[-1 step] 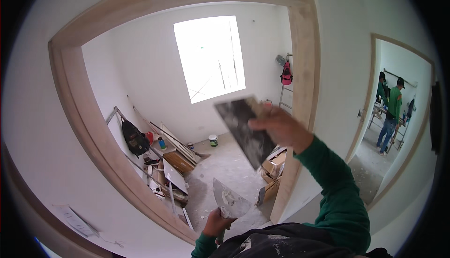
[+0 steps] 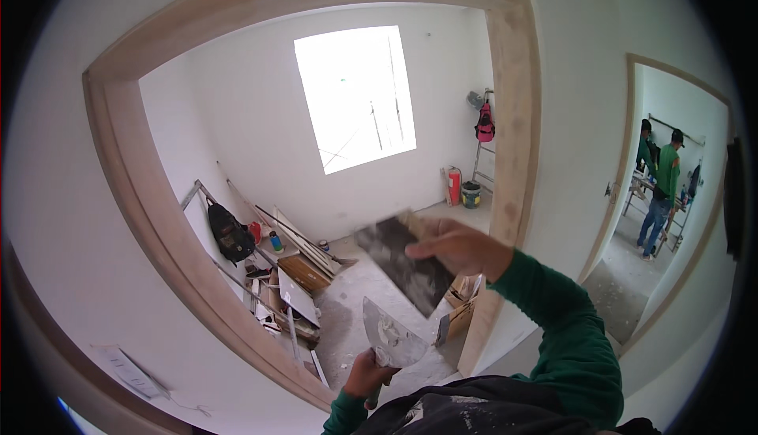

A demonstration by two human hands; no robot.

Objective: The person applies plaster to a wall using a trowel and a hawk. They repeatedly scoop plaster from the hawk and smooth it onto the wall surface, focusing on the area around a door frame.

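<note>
White walls (image 2: 245,127) and a bright window (image 2: 355,99) fill the upper middle of the frame, and I view them from my remote seat through a wide tan door frame (image 2: 515,119). Near the centre I find a dark rectangular plate (image 2: 401,265), its long axis slanting from upper left to lower right and its broad face turned toward my camera. Right of it, the right hand (image 2: 467,249) grips the plate by its upper right edge, thumb over the face; I cannot see the fingers behind. That face looks grey-black with cloudy lighter smears, and a pale tan piece shows along the top by the hand. Lower down, left of the frame's middle, the left hand (image 2: 365,376) is closed around the narrow end of a scraper (image 2: 395,340). I read its blade as fanning up and to the right, wide edge facing upper right, its grey metal blotched with whitish paste. Both tools are apart from the walls, as far as I can tell. Beyond them I make out a black backpack (image 2: 227,231) at left and a red extinguisher (image 2: 454,187) right of centre.
</note>
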